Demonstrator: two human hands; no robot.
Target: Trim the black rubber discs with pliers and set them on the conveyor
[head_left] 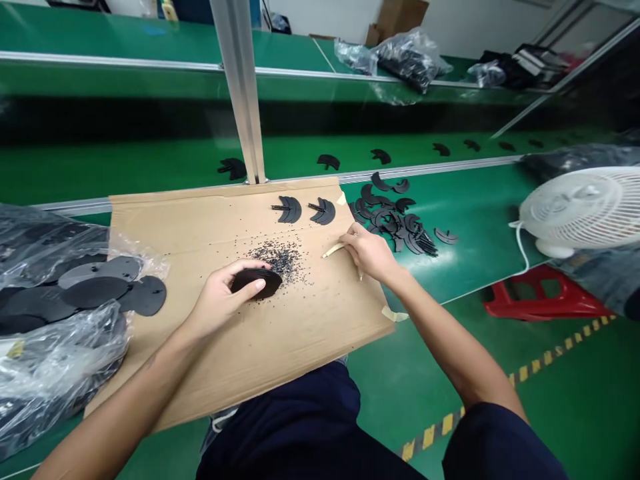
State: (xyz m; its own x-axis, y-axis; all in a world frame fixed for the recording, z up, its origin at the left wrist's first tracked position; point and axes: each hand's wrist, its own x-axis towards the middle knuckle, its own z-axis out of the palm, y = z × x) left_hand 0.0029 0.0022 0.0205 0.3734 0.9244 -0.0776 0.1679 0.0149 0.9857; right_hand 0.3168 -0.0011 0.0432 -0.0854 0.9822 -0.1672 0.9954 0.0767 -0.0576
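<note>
My left hand (227, 287) is wrapped round a stack of round black discs (257, 283), held over the cardboard sheet (200, 360). Beside the discs, many tiny black pieces (285, 260) lie scattered on the cardboard. At the sheet's right side, my right hand (367, 252) pinches a thin, pale, stick-like tool (333, 250) whose tip points left toward the tiny pieces. Two fan-shaped black parts (289, 209) rest near the far edge of the cardboard. Just beyond my right hand lies a heap of curved black parts (393, 217) on the green bench.
Plastic bags with large black discs (95, 290) lie at the left. A metal post (245, 100) rises behind the cardboard. On the conveyor-like green strip sit several black parts (329, 161). A white fan (585, 207) and red stool (545, 293) are at the right.
</note>
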